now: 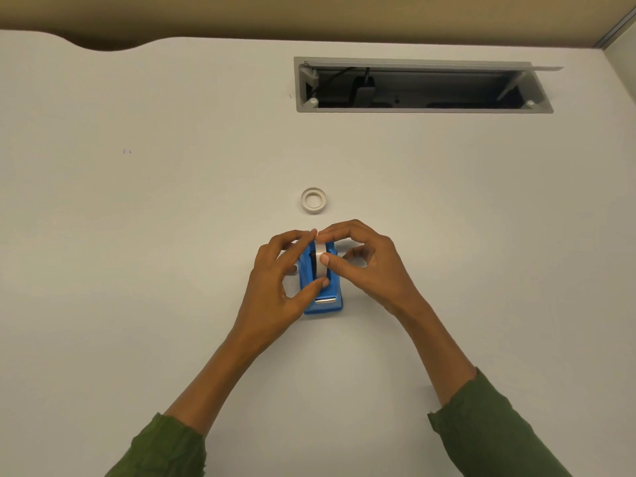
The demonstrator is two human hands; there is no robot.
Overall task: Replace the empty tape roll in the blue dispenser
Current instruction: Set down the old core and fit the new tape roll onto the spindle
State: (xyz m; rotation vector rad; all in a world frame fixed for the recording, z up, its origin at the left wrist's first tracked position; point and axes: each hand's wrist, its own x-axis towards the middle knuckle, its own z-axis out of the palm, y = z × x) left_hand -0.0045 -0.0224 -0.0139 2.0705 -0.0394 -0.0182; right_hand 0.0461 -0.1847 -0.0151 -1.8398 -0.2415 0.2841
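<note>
The blue dispenser (328, 297) stands on the white table, its metal cutter toward me. A white tape roll (320, 259) sits upright on edge in the dispenser's slot. My left hand (275, 280) pinches the roll from the left, thumb at its near edge and fingertips at its far top. My right hand (368, 263) holds it from the right, thumb on the roll's rim and forefinger meeting the left fingers at the top. An empty white tape core (313, 200) lies flat on the table just beyond the hands.
A grey cable hatch (423, 108) is set open into the table at the back right, with dark cables inside. The table's far edge (103, 48) curves at the back left. Green sleeves cover both forearms.
</note>
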